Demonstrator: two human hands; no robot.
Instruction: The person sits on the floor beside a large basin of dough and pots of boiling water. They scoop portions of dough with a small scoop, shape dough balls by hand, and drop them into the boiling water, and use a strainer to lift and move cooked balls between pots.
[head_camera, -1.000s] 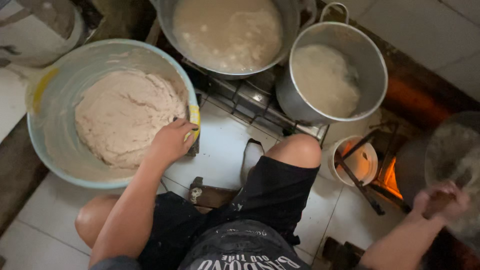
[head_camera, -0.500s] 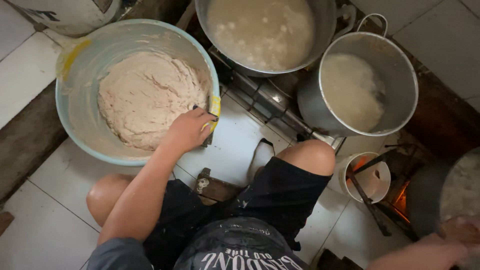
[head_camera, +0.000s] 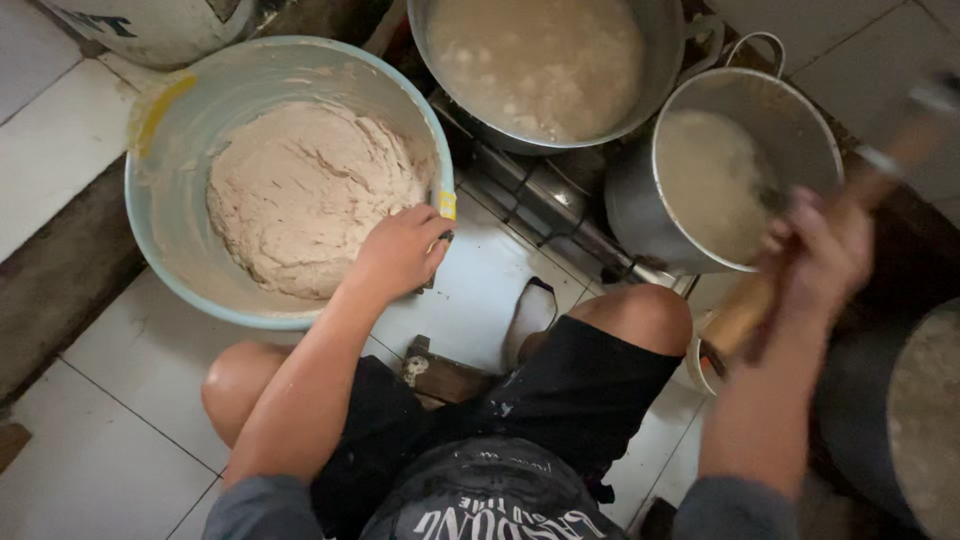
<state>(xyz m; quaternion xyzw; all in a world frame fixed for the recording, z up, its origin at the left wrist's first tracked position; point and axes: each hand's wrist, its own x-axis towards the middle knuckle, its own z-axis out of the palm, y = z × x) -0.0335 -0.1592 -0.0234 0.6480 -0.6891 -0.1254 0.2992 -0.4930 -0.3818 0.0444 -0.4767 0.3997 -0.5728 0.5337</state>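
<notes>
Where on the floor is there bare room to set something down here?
Bare white tile lies at lower left, between the blue basin and the left knee, and in a smaller patch between the basin, the burner grate and the slipper. It is crowded at upper right: large pot, handled pot, right hand gripping a wooden handle.

— What's the person wearing?
— Black shorts (head_camera: 560, 400) flecked with pale smears, and a dark grey T-shirt (head_camera: 480, 500) with white lettering, at the bottom centre of the frame.
— Sleeves?
— Short, grey-blue sleeves (head_camera: 260, 510) at both bottom corners; forearms and knees bare.
</notes>
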